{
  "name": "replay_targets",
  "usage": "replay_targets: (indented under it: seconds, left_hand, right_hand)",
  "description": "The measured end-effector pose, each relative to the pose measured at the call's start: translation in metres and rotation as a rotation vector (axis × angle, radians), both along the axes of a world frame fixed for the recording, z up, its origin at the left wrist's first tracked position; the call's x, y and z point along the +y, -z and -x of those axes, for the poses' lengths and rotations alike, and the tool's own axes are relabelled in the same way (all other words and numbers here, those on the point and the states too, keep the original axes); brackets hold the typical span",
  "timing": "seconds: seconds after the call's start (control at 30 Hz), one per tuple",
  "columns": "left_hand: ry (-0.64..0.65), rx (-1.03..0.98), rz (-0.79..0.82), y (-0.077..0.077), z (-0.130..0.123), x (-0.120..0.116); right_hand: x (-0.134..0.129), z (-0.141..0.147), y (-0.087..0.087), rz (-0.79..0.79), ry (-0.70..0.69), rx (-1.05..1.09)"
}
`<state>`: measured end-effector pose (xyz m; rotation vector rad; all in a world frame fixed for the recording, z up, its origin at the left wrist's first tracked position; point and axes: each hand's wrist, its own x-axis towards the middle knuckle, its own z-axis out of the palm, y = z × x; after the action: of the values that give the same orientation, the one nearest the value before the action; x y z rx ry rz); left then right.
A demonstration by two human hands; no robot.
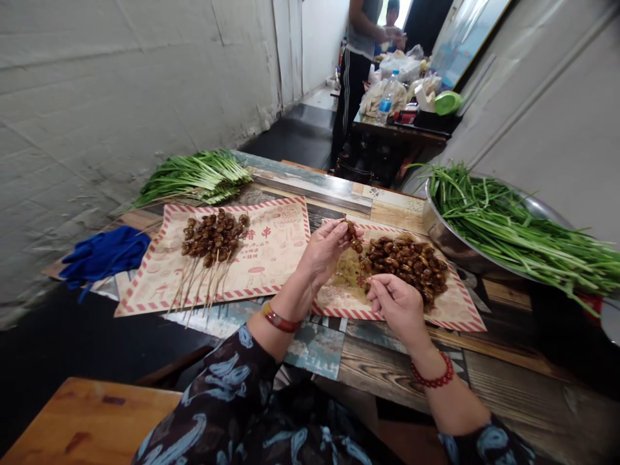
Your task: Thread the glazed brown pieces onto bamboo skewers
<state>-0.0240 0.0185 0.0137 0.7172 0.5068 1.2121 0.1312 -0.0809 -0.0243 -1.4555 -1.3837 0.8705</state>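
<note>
My left hand (330, 244) pinches the top of several brown, glossy silkworm pupae (356, 240) threaded in a row. Lower down, my right hand (398, 303) is closed with thumb and finger pressed together, at the lower end of this skewer; the thin stick itself is hard to make out. Beside my right hand, a heap of loose pupae (409, 261) lies on an oily, stained printed paper sheet (458, 310). On a second paper sheet (285, 239) to the left rests a pile of filled skewers (213, 236), their bare sticks pointing toward me.
Green chives (196, 177) lie at the table's back left, and more fill a metal bowl (448, 236) on the right. Blue gloves (104, 255) sit at the left edge. Farther back, a person (356, 71) stands by a table with a water bottle (386, 100) and bags.
</note>
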Motion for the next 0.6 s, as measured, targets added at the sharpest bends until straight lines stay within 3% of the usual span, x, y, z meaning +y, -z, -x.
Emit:
replay_targets:
  seconds: [0.27, 0.47, 0.6]
  left_hand:
    - [0.063, 0.025, 0.119, 0.006, -0.004, 0.001]
    - [0.319, 0.149, 0.035, 0.009, -0.012, -0.007]
    - [0.263, 0.156, 0.041, 0.013, -0.017, -0.013]
  right_hand:
    - [0.002, -0.001, -0.002, 0.007, 0.067, 0.094]
    - [0.006, -0.002, -0.006, 0.021, 0.107, 0.169]
    - [0.003, -0.002, -0.007, 0.047, 0.081, 0.179]
